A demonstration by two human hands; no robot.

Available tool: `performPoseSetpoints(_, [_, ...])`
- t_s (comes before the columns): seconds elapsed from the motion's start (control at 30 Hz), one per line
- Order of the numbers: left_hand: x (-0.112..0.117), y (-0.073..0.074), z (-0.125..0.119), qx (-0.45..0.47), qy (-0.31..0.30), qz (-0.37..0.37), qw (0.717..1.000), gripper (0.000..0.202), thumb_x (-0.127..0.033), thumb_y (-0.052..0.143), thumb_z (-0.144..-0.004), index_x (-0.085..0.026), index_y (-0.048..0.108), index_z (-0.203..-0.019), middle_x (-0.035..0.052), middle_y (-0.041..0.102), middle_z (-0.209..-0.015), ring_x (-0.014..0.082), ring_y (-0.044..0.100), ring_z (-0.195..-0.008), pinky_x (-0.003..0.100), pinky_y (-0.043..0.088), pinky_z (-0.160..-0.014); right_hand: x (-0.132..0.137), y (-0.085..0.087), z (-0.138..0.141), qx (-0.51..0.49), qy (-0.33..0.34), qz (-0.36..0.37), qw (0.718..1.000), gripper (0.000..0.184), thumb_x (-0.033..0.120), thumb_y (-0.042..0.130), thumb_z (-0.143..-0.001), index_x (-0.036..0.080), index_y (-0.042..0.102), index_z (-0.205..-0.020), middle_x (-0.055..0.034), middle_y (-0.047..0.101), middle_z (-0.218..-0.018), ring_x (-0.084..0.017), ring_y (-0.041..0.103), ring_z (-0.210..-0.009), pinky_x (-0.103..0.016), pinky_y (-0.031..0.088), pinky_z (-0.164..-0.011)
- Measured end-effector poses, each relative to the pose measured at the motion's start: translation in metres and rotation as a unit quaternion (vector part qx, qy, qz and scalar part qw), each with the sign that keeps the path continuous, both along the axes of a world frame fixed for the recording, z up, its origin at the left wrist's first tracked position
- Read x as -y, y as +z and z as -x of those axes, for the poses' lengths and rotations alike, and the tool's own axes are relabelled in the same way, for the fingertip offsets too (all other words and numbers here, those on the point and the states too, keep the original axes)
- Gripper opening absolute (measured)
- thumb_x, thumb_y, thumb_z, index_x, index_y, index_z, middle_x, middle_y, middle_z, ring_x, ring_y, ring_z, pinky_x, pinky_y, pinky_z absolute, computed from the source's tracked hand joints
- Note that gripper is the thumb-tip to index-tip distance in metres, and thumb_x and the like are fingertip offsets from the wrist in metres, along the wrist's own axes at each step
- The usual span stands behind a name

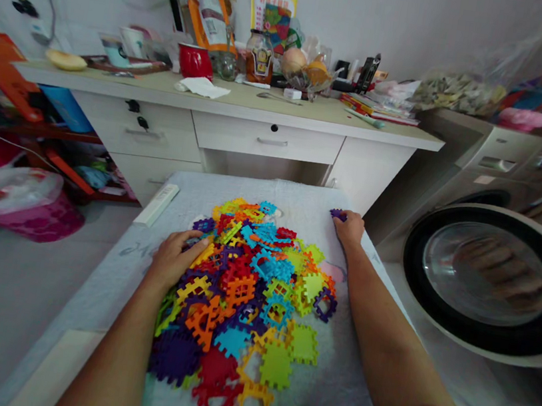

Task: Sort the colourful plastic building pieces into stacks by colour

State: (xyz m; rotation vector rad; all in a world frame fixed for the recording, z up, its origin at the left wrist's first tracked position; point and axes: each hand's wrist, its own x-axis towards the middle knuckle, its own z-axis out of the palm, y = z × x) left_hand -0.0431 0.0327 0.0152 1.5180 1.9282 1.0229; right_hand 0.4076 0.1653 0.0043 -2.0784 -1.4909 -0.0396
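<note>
Lying between both hands, block pile (248,294); right hand (349,229) seemingly pinches purple piece (336,214).

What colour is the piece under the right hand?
Purple piece, at the right hand; head view.

A single head-worn camera is looking forward and down from close above the cloth-covered table (301,200), taking in both forearms and the pile of plastic pieces (248,294) between the hands, with the desk (234,107) facing it beyond them.
</note>
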Motion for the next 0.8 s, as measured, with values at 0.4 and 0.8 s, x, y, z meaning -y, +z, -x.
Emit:
performPoseSetpoints(0.4, [0.0,0.0007,-0.0004,-0.006,-0.001,0.016,1.0,0.062,-0.073,0.06,-0.07,-0.025,0.074,-0.106,0.0097,0.065,-0.118,0.0293,0.064,-0.105,0.044,0.049,-0.098,-0.0014,0.0045,0.0006,-0.013,0.009,-0.006,1.0,0.033,0.042,0.065,-0.083,0.018,0.073,-0.103,-0.0128,0.069,-0.109,-0.026,0.062,-0.101,-0.038,0.047,-0.091])
performPoseSetpoints(0.8, [0.0014,-0.0008,-0.0002,-0.01,-0.011,0.018,1.0,0.067,-0.075,0.056,-0.072,-0.022,0.072,-0.11,0.0102,0.063,-0.119,0.0282,0.063,-0.104,0.044,0.047,-0.101,-0.0051,0.0039,-0.0003,0.024,0.015,0.035,0.999,0.03,0.033,0.066,-0.084,0.02,0.073,-0.11,-0.0123,0.069,-0.115,-0.028,0.062,-0.106,-0.039,0.047,-0.093])
